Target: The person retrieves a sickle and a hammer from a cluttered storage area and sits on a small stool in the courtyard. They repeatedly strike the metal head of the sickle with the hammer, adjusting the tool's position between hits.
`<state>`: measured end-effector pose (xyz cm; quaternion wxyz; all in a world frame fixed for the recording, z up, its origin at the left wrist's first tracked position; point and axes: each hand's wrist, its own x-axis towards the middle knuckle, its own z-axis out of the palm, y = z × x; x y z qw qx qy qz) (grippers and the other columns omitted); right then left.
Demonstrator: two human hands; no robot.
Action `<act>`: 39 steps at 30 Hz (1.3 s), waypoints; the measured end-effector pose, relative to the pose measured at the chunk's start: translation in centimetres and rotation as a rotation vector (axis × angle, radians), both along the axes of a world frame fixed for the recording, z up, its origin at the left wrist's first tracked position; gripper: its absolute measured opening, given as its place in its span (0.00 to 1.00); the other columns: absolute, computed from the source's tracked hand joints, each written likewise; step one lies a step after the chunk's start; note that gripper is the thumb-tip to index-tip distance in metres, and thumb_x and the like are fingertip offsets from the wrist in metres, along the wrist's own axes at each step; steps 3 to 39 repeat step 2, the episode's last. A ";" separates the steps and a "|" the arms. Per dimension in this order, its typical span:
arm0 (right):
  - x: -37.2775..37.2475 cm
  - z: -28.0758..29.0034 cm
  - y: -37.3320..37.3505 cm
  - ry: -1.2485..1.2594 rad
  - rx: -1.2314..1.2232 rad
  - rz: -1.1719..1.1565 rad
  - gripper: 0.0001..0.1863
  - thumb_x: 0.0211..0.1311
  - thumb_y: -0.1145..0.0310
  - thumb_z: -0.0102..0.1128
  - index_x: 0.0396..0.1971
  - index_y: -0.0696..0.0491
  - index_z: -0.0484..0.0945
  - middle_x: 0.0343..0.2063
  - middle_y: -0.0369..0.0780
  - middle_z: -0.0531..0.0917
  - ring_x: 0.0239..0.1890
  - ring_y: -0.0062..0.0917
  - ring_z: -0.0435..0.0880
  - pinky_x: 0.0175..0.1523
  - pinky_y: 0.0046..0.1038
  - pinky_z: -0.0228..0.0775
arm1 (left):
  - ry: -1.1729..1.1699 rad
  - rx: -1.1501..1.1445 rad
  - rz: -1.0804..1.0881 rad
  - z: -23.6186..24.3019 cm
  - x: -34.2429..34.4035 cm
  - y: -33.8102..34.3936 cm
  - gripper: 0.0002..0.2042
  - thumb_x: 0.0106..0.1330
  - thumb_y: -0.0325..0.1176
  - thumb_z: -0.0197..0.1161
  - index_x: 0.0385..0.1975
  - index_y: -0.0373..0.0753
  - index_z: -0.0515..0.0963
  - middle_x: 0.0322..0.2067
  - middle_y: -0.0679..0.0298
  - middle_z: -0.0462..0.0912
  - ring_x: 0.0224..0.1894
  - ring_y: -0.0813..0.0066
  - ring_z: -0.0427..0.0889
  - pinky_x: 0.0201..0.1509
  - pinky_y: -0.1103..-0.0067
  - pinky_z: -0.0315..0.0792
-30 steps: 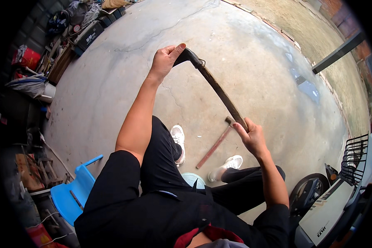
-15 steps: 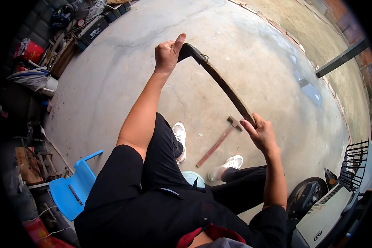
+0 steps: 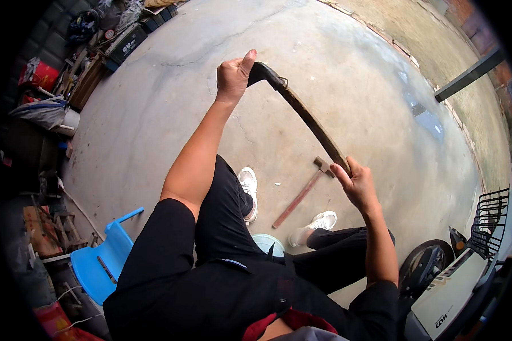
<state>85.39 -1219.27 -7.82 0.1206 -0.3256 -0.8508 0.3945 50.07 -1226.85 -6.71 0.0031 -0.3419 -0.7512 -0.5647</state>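
I hold a sickle (image 3: pixel 312 120) in the air before me, slanting from far left to near right. Its long handle is dark, worn wood, with a black metal head and a ring where the two meet. My left hand (image 3: pixel 232 78) is closed around the metal end, thumb raised, hiding most of the blade. The near end of the handle is gripped by my right hand (image 3: pixel 358 186), with the thumb along it. Below the sickle, a hammer (image 3: pixel 297 200) with a reddish handle and rusty head lies on the concrete floor.
A light-blue round seat (image 3: pixel 267 244) shows between my legs. A blue plastic chair (image 3: pixel 105 262) stands at the left, with piled clutter and a red bucket (image 3: pixel 44 77) farther back. At the right are a parked scooter (image 3: pixel 446 290) with a black basket and a metal post (image 3: pixel 469 75).
The sickle and both hands keep nearly the same pose and grip. My left hand sits very slightly lower and farther right; the whole view has shifted a little.
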 end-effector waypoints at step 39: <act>-0.3 0.5 0.2 -0.070 0.063 0.008 0.26 0.60 0.47 0.59 0.23 0.58 0.71 0.12 0.47 0.74 0.15 0.33 0.75 0.24 0.33 0.65 | 0.003 -0.039 0.006 0.0 -0.7 -0.2 0.33 0.62 0.60 0.56 0.12 0.30 0.67 0.13 0.70 0.52 0.17 0.78 0.56 0.22 0.75 0.61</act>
